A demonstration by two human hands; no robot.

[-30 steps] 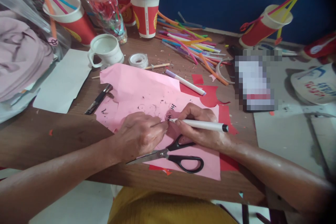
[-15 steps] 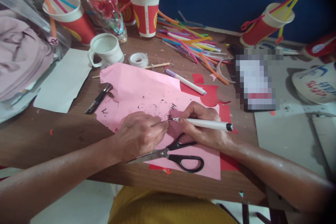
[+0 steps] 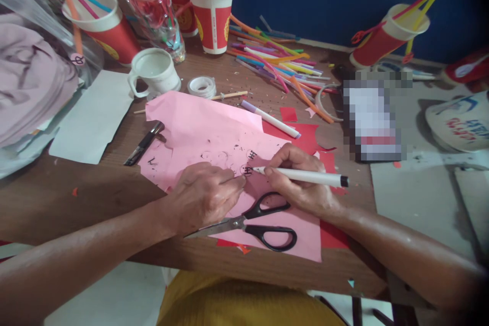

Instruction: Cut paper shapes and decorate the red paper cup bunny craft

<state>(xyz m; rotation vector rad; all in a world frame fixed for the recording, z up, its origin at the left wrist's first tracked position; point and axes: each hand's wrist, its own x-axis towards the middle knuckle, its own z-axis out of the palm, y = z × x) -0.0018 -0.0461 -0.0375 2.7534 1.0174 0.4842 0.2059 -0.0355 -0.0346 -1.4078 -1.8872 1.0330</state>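
My right hand (image 3: 301, 181) grips a white marker pen (image 3: 313, 177) with a black end, its tip at a small pink paper circle (image 3: 246, 169) that bears black marks. My left hand (image 3: 210, 188) is closed, thumb and fingers pressed together, with its fingertips at the lower edge of that circle. Just above is another round mark or circle (image 3: 251, 154) with similar black strokes. Beneath both hands lies a creased pink paper sheet (image 3: 191, 117) with dark smudges. Black-handled scissors (image 3: 239, 222) rest on it, their blades running under my left hand.
A black pen cap or marker (image 3: 143, 143) lies left of the sheet, a purple-ended marker (image 3: 271, 119) above it. Behind are a white mug (image 3: 155, 74), a tape roll (image 3: 201, 87), red-and-white paper cups (image 3: 212, 20) and scattered coloured straws (image 3: 278, 61). A blurred-out phone (image 3: 372, 117) lies right.
The marker in my right hand has shifted slightly right and up, its tip drawing back a little from the strokes on the circle. My left hand has stayed in place.
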